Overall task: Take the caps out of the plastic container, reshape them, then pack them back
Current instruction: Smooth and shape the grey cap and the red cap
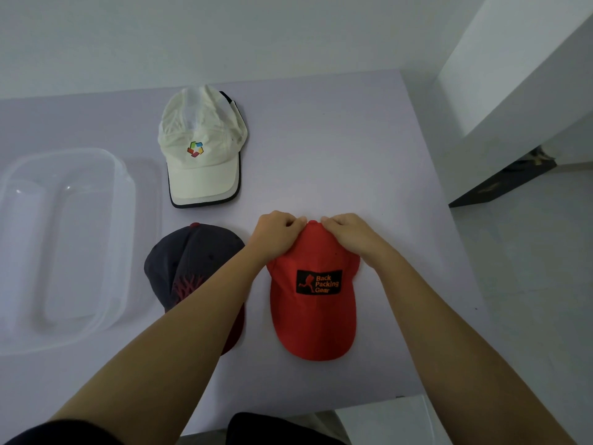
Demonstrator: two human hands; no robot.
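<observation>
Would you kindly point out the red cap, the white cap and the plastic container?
red cap (319,282): head view, on its black patch.
white cap (205,134): head view, on its front panel.
plastic container (120,236): head view, on its right wall.

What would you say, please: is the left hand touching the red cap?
Touching. The head view shows the left hand pinching the red cap at the top of its crown, with the fingers curled onto the fabric.
</observation>
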